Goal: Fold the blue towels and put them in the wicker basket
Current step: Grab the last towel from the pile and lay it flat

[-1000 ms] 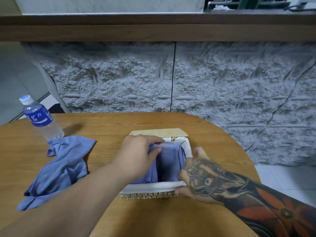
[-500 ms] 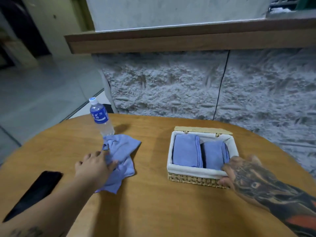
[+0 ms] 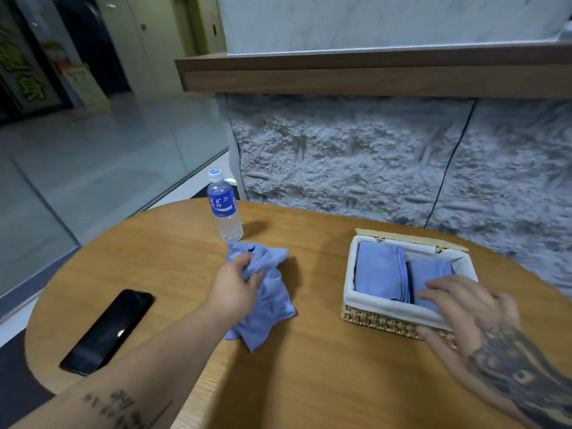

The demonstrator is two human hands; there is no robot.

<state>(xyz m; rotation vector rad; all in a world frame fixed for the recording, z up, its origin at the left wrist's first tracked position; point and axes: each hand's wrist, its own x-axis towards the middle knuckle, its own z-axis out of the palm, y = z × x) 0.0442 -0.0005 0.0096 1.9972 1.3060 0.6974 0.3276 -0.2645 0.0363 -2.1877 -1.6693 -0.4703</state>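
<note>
A crumpled blue towel (image 3: pixel 267 301) lies on the wooden table in front of the water bottle. My left hand (image 3: pixel 233 284) grips its upper part, fingers curled into the cloth. The wicker basket (image 3: pixel 380 322) with a white lining stands to the right and holds two folded blue towels (image 3: pixel 377 272) side by side. My right hand (image 3: pixel 464 308) hovers over the basket's near right corner with fingers spread, the thumb by the wicker front wall. Whether it touches the basket is unclear.
A water bottle (image 3: pixel 224 210) with a blue label stands just behind the loose towel. A black phone (image 3: pixel 108 331) lies near the table's left edge. A rough stone wall (image 3: pixel 371 156) rises behind the round table (image 3: pixel 309 382).
My left hand left the basket, crossed to the loose towel and now grips it. My right hand's fingers lifted off the basket's edge and spread. The view swung left.
</note>
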